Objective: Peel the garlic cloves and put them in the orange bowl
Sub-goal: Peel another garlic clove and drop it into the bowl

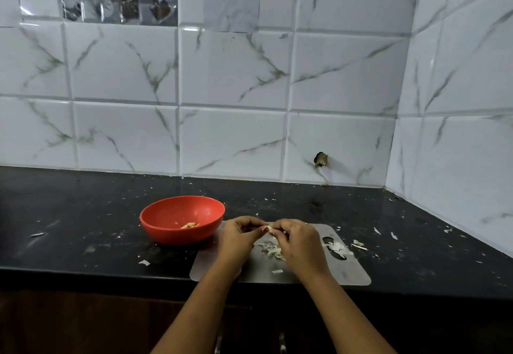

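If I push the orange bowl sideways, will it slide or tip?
Probably slides easily: the orange bowl looks like light plastic and holds only a few peeled cloves. Its rounded underside may let it rock slightly.

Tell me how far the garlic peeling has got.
Done: a few peeled cloves lie in the orange bowl, and loose skins are heaped on the board. In hand: left hand and right hand pinch one clove between them. Left: that clove goes into the bowl; I cannot tell whether unpeeled cloves remain.
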{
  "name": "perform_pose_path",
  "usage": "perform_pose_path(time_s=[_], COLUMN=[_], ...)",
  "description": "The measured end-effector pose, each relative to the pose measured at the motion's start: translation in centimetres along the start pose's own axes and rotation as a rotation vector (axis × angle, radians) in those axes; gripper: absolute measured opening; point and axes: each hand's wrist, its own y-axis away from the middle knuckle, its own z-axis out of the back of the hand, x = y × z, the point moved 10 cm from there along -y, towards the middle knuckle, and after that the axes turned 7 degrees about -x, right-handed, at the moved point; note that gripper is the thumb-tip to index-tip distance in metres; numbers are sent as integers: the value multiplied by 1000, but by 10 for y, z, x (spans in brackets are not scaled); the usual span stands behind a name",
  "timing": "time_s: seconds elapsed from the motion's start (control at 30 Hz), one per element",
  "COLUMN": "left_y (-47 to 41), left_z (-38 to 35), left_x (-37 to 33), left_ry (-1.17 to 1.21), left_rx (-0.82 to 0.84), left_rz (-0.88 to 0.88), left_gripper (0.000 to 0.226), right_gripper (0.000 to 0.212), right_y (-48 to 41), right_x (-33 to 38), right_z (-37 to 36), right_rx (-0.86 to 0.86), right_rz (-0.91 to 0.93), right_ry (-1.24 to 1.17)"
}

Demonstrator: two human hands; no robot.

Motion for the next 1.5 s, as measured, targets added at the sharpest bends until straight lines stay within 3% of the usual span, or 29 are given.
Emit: perform_pose_path(time_s=[0.33,0.67,0.93,1.13,1.5], left_y=[3,8,3,8,8], left_z=[3,-5,8,-8,-6], left_x=[-10,-20,-9,-6,-7], left_ry=[-50,-110,-88,-54,-27], left_rx=[-30,21,-88,64,37], left_rz=[-57,-128,-60,1,-16], left_gripper=[10,13,8,18,20], right_gripper=[7,7,11,6,6], right_y=[-1,-4,-2,1,2], right_x=[-9,-21,-27,-35,-39], right_z=[-2,-6,-7,-9,-18], right_rx=[34,70,63,57,91], right_rz=[-97,-249,-312,-412,-434], right_ry=[-105,-396,-447,-570,-632])
